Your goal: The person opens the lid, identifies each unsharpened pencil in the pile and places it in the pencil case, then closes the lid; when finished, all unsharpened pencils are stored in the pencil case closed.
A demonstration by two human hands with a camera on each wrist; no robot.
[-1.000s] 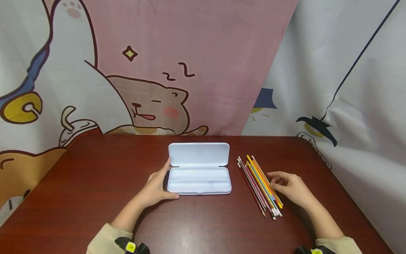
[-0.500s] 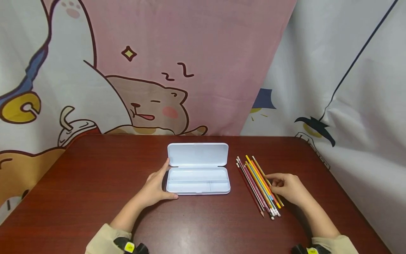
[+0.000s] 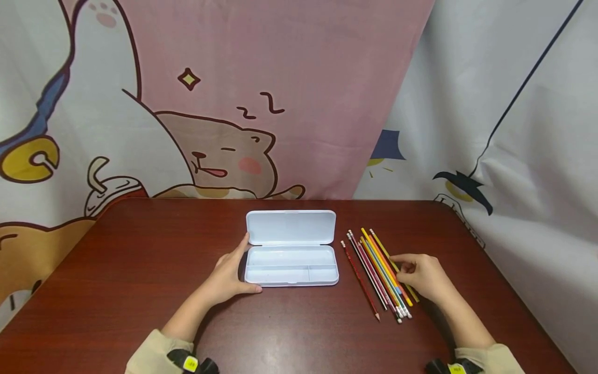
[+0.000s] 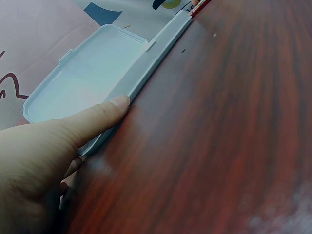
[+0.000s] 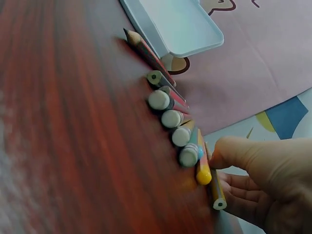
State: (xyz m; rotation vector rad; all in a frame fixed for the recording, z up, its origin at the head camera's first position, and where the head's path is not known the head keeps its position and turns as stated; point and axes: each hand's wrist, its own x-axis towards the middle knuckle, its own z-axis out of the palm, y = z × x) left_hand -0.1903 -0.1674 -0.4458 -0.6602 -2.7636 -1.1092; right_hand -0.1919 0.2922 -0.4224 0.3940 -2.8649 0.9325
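A white pencil case lies unfolded in the middle of the table, its lid tipped back. My left hand spans its left end, the straight thumb on the front edge and the index finger at the lid's left side. In the left wrist view the other fingers are mostly hidden behind the palm. Right of the case lies a loose row of several pencils. My right hand pinches the outermost dark-yellow pencil between thumb and fingers. A red pencil lies slightly apart on the row's left side.
The case's tray has a long compartment at the back and two smaller ones in front. A dark red-brown wooden table bears everything. Behind it hangs a cartoon-printed cloth.
My right hand has taken hold of the dark-yellow pencil, which now stands slightly off from its neighbours. The red pencil has rolled left from the others. My left hand stays at the case.
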